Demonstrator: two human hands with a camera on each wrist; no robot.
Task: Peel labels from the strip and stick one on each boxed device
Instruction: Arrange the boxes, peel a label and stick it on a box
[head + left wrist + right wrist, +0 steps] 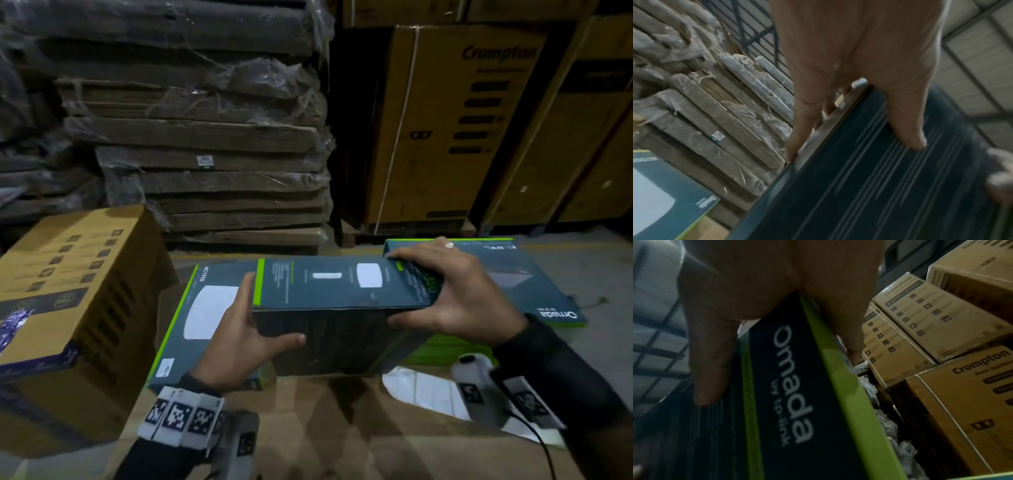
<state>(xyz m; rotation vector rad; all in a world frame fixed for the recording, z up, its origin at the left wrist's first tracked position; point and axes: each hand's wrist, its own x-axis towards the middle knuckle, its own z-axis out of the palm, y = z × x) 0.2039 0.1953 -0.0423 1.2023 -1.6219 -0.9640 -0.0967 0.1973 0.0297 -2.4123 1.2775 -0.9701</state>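
Device box (pixel 329 301) btwn left hand (pixel 239 346) & right hand (pixel 459 291), long axis left-right.

Held box (pixel 329 298): dark teal device box with green edges, lifted and tilted.
Left box (pixel 202 308): same kind, lying flat, small white label near its front corner.
Right box (pixel 534 274): lying flat, partly behind the held one.

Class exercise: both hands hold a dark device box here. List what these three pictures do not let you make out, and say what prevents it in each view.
- Label strip: in no view, unless it is the white sheet, half hidden by the held box and right wrist.
- Small print on the held box: blurred in the head view.
- Left hand fingers: hidden behind the box.
- Right hand fingertips: hidden in the right wrist view.
- Sticker on the AC1350 box: too small to read.
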